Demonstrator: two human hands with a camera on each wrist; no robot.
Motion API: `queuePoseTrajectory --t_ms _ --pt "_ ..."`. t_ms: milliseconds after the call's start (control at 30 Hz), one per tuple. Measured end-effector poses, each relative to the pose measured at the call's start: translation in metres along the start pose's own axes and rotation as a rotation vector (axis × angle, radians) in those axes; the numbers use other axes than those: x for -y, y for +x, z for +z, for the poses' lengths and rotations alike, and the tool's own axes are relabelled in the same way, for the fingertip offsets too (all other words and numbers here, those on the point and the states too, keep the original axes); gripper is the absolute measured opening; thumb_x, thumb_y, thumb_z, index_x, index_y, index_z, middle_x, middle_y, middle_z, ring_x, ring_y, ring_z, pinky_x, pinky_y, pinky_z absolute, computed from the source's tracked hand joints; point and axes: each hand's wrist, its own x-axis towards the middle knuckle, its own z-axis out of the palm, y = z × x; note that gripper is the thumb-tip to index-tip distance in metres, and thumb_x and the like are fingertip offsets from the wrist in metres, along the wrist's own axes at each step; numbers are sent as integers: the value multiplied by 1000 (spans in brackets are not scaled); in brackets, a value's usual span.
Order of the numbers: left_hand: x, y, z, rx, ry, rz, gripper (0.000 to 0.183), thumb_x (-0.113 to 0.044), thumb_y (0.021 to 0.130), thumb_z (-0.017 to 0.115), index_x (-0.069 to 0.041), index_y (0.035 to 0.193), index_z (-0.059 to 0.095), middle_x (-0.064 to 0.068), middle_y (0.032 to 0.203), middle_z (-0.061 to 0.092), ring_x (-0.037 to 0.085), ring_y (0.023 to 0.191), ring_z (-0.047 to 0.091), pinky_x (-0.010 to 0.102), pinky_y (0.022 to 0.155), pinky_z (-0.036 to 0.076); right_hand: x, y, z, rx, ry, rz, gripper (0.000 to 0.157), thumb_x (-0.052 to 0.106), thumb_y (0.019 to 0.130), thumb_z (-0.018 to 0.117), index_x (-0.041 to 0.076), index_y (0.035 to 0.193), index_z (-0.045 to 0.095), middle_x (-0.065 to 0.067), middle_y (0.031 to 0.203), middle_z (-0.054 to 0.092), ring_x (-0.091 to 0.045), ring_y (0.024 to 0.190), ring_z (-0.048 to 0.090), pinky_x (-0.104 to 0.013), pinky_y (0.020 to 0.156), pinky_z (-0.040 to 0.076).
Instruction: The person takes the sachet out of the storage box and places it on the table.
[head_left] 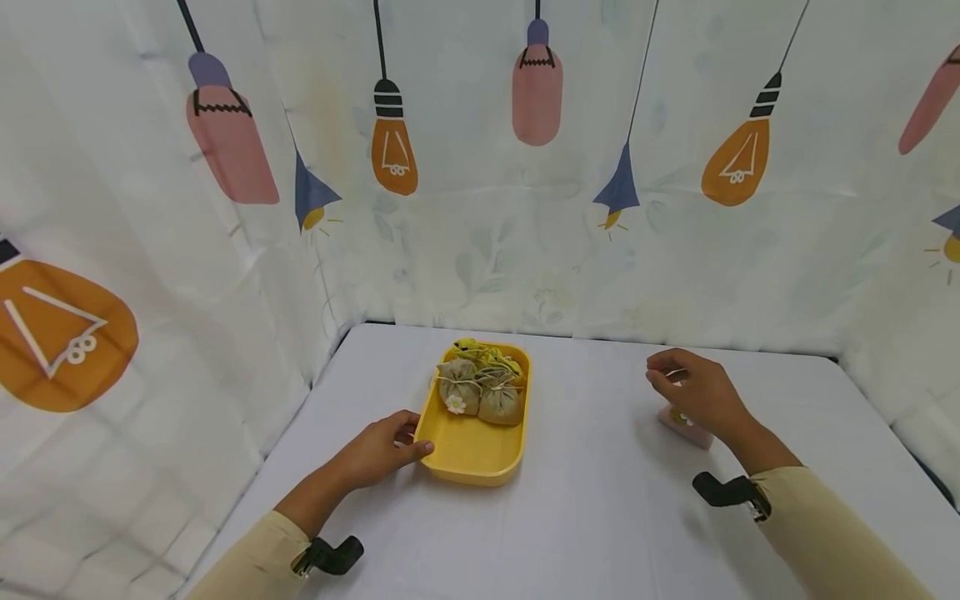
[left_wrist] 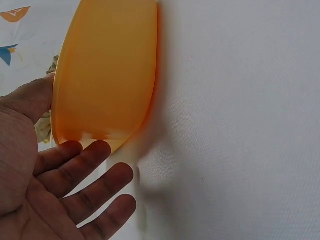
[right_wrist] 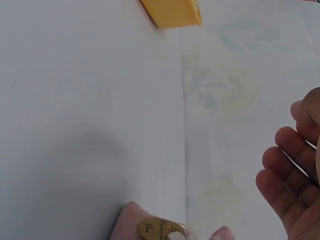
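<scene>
A yellow tray (head_left: 468, 450) lies on the white table, its near half bare. Two beige drawstring pouches (head_left: 501, 402) sit in its far half, one bearing a white flower (head_left: 455, 404), with yellow patterned pouches (head_left: 487, 357) behind them. My left hand (head_left: 390, 448) holds the tray's left rim, its thumb over the edge and its fingers near the outer wall (left_wrist: 107, 75). At right, my right hand (head_left: 693, 387) hovers with loosely bent fingers and holds nothing. Below it lies a pink pouch (head_left: 693, 431), partly hidden; its brown oval tag (right_wrist: 155, 228) shows in the right wrist view.
White cloth covers the table (head_left: 585, 500). Behind and to the left hang pale curtains (head_left: 465, 250) printed with lamps and bulbs. Each sleeve carries a black wrist mount, one at the left (head_left: 337, 556) and one at the right (head_left: 723, 490).
</scene>
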Motion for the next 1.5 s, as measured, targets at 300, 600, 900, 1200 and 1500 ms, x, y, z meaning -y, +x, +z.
queuePoseTrajectory --t_ms 300,600,900,1200,1500 --pt "0 -2 0 -3 -5 7 55 -44 92 76 -14 135 60 0 113 66 19 106 61 44 88 54 6 5 14 16 -15 -46 31 31 102 66 10 125 68 -5 115 72 -28 105 69 -50 86 52" --pt "-1 -1 0 -2 -12 6 55 -44 92 76 -14 135 60 0 114 66 19 108 62 44 88 55 12 10 28 38 8 -48 32 36 100 69 16 125 68 2 113 72 -22 104 69 -39 79 53" --pt "0 -1 1 -7 -15 12 55 -45 93 76 -13 135 60 1 116 66 20 109 62 45 89 55 22 17 41 59 58 -81 28 24 98 72 11 123 68 -3 112 72 -24 99 69 -38 78 57" --pt "1 -2 2 -2 -16 8 54 -45 92 76 -14 134 61 0 115 66 19 108 62 45 90 55 30 22 55 60 99 -138 27 23 97 74 10 121 70 -1 109 72 -22 96 69 -39 79 57" --pt "-1 -4 1 -10 -15 5 54 -45 92 76 -14 134 61 -1 114 66 19 108 62 45 89 55 40 29 67 71 96 -163 26 23 97 74 10 119 70 0 105 72 -20 94 69 -40 81 58"
